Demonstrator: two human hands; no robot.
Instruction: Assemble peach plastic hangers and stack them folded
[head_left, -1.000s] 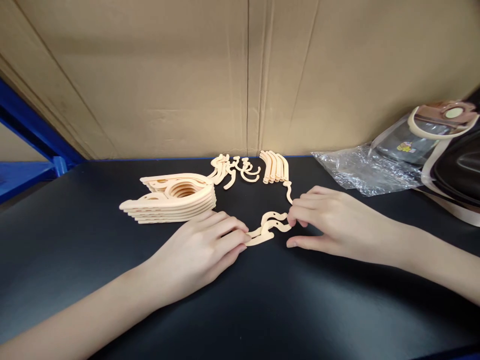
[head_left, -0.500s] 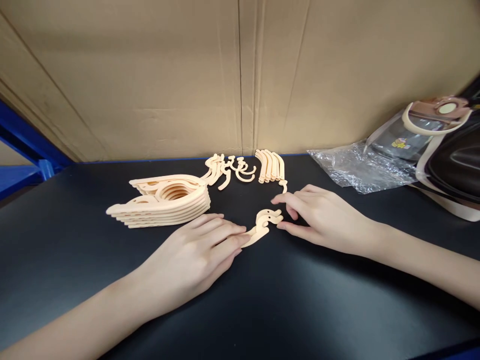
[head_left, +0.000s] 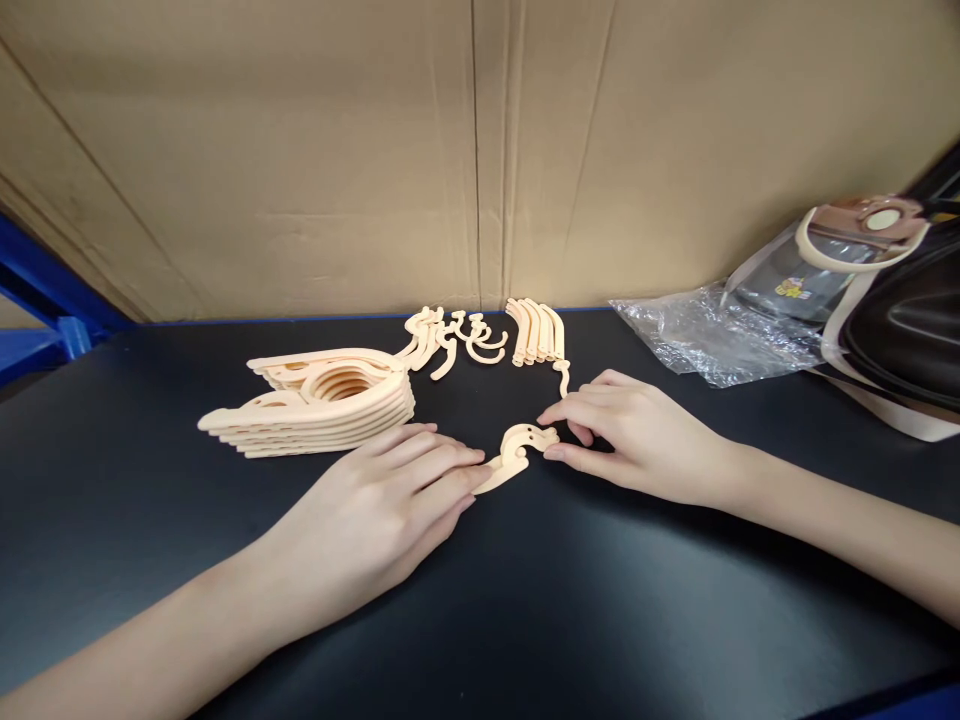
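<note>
Two cream plastic curved hanger pieces (head_left: 517,446) lie nested together on the black table, with small holes near their right ends. The fingertips of my left hand (head_left: 394,500) hold down their lower left end; its thumb is hidden. My right hand (head_left: 637,425) has its index finger and thumb closed at the right end of the pair. A small cream hook (head_left: 564,376) lies just beyond the right index finger. Left of the pair, near my left hand, is a neat stack of cream hanger parts (head_left: 322,410).
Behind lie several loose cream hooks (head_left: 450,340) and a row of curved cream bars (head_left: 536,332). Clear plastic wrap (head_left: 712,335), a strapped bottle (head_left: 810,265) and a dark bag (head_left: 907,320) stand at the right. A cardboard wall (head_left: 360,160) closes off the back.
The two hanger pieces between my hands have come closer together and now line up more at their right ends. The view has shifted slightly; both hands keep nearly the same pose.
</note>
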